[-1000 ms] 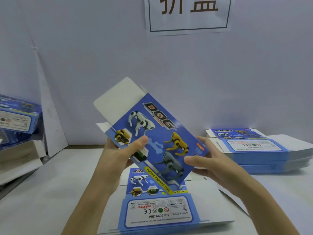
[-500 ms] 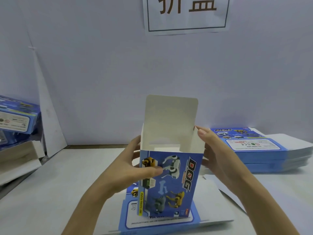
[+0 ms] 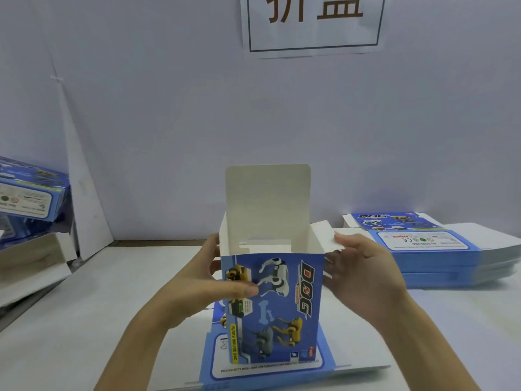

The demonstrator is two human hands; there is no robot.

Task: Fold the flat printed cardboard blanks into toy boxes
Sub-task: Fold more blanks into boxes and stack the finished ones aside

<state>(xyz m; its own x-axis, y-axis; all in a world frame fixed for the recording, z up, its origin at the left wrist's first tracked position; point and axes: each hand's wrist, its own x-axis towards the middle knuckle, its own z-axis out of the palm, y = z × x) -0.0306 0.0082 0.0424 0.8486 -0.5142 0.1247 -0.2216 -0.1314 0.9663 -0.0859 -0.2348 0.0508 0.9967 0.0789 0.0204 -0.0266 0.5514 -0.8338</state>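
Our left hand (image 3: 208, 280) has the firm grip: the thumb is pressed across the printed front panel and the fingers are wrapped round behind the left wall, so it clamps the box (image 3: 282, 306) upright. Our right hand (image 3: 363, 275) holds nothing closed. Its fingers lie fairly straight, with the tips touching the outer edge of the right side flap (image 3: 324, 235) and the thumb close to the box's right front corner. A second ago we held the box tilted in the air. Now it is squared up and stands on end on a flat blank (image 3: 270, 371) lying on the surface (image 3: 98, 306), mouth upward. The side flap, which stood straight half a second ago, now leans outward under our fingers. The tall lid flap (image 3: 267, 198) stands up at the back, white side toward us. We judge that the tube is formed and the far end likely closed, though the inside shows too little to be sure, so the open top is what remains: side flaps in, then the lid down and tucked. To our right, well apart, lies the stack of blanks (image 3: 439, 255). At far left, finished boxes (image 3: 31, 198) are piled above a white tray (image 3: 31, 258).
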